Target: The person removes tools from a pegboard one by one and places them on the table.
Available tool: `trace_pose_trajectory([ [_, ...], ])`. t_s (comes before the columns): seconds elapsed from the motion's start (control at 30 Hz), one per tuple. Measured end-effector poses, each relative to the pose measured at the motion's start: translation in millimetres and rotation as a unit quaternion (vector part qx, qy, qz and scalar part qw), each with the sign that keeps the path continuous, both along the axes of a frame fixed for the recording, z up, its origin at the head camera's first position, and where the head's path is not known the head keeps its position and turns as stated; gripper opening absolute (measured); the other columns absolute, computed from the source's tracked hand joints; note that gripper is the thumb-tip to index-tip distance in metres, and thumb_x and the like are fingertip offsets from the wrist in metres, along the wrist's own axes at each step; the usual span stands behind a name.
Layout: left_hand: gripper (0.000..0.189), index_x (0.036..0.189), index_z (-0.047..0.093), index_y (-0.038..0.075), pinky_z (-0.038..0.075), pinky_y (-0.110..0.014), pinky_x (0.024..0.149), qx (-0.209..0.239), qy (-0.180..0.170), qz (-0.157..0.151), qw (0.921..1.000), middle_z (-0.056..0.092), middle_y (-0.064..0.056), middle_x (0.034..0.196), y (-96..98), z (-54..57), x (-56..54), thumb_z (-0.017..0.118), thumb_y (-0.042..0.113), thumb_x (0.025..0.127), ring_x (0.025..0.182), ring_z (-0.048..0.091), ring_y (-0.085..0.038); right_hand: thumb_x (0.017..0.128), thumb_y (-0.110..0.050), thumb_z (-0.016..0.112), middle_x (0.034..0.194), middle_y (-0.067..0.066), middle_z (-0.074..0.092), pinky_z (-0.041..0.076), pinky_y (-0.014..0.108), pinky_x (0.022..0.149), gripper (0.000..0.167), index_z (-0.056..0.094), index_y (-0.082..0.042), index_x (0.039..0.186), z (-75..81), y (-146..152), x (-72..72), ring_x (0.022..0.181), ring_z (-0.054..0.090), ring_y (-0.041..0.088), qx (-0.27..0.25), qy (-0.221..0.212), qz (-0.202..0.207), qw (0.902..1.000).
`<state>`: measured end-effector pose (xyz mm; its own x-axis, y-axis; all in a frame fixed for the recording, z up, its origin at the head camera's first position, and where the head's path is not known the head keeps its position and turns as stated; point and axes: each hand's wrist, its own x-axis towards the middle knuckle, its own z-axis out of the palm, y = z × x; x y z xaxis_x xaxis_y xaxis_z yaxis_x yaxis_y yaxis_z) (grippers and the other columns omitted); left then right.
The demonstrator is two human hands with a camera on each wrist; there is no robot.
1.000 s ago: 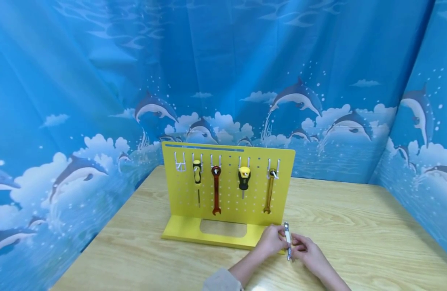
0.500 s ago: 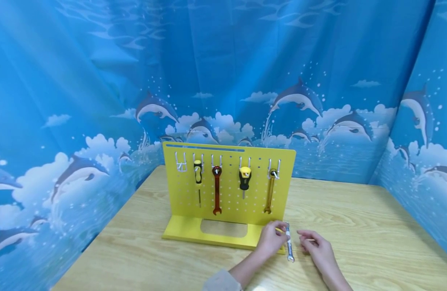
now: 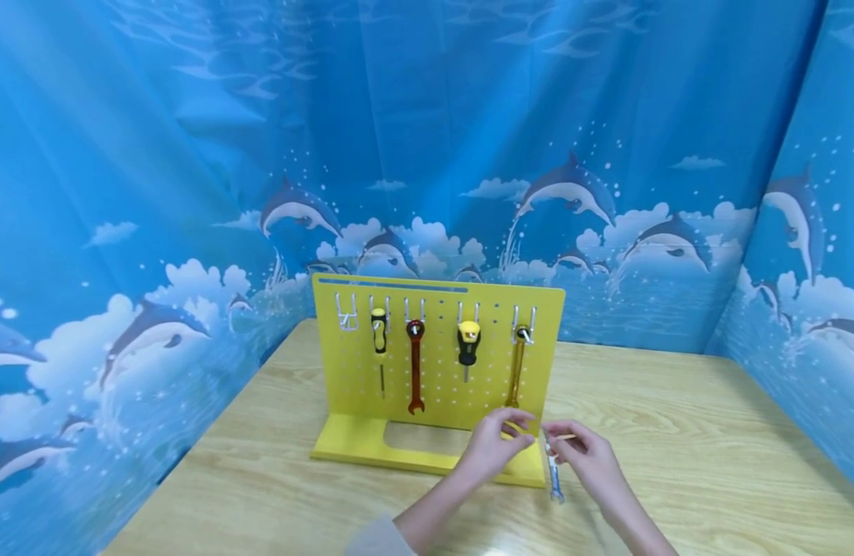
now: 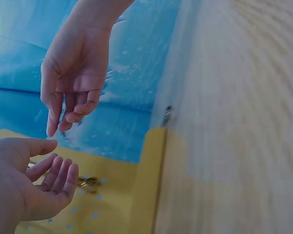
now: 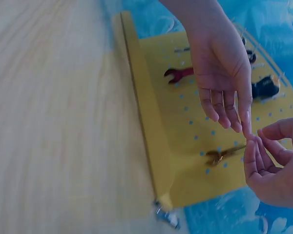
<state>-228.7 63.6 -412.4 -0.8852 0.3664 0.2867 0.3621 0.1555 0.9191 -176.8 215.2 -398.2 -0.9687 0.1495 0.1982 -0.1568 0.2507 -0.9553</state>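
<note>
In the head view a silver wrench [image 3: 555,477] lies beside the right end of the yellow pegboard's base [image 3: 427,462]. My left hand [image 3: 491,446] is above that base with loosely bent fingers. My right hand [image 3: 585,455] hovers over the wrench, hiding part of its upper end. The right wrist view puts the wrench [image 5: 167,216] apart from both hands. There, fingertips of my left hand [image 5: 222,63] and right hand [image 5: 281,168] overlap; whether they touch I cannot tell. Nothing is clearly held by either hand.
On the pegboard hang a thin screwdriver [image 3: 379,332], a red wrench [image 3: 416,367], a stubby yellow-black screwdriver [image 3: 467,344] and a gold wrench [image 3: 518,363]. A white wire hook [image 3: 347,318] is at the left. Behind the wooden table [image 3: 663,432] hangs a dolphin-print curtain [image 3: 427,139].
Both hands held the silver wrench at first. The right hand drew off to the right, then came back left over it. The left hand has let go and shifted left.
</note>
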Motion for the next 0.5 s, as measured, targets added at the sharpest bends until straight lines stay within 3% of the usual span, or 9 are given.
trace_pose_trajectory([
  [0.17,0.027,0.107,0.063,0.000,0.051,-0.022,0.068,0.035,0.024,0.011,0.9990,0.060,-0.007,0.094,-35.9,24.6,1.2,0.067,0.001,0.080,0.082,0.058,-0.019,0.085,0.003,0.058,0.088,0.013,0.060,0.051,0.026,0.065,0.020,0.061,0.006,0.104,20.7,-25,-3.6,0.070,0.057,0.015,-0.004,0.007,0.040,0.9991],
  [0.37,0.025,0.108,0.062,-0.001,0.050,-0.025,0.075,0.040,0.056,0.053,0.9962,0.061,-0.013,0.097,-80.4,42.7,-3.9,0.065,0.003,0.083,0.088,0.057,-0.028,0.085,0.002,0.058,0.093,0.012,0.059,0.051,0.028,0.070,0.019,0.061,0.005,0.104,37.3,-57,-13.6,0.077,0.057,0.019,-0.007,0.015,0.103,0.9945],
  [0.5,0.026,0.109,0.061,-0.001,0.050,-0.025,0.076,0.053,0.069,0.091,0.9920,0.060,-0.016,0.100,-108.0,51.1,-10.8,0.064,0.005,0.084,0.089,0.056,-0.026,0.086,-0.001,0.058,0.095,0.012,0.061,0.052,0.031,0.075,0.020,0.060,0.005,0.105,41.5,-79,-25.1,0.085,0.058,0.021,0.005,0.028,0.148,0.9886],
])
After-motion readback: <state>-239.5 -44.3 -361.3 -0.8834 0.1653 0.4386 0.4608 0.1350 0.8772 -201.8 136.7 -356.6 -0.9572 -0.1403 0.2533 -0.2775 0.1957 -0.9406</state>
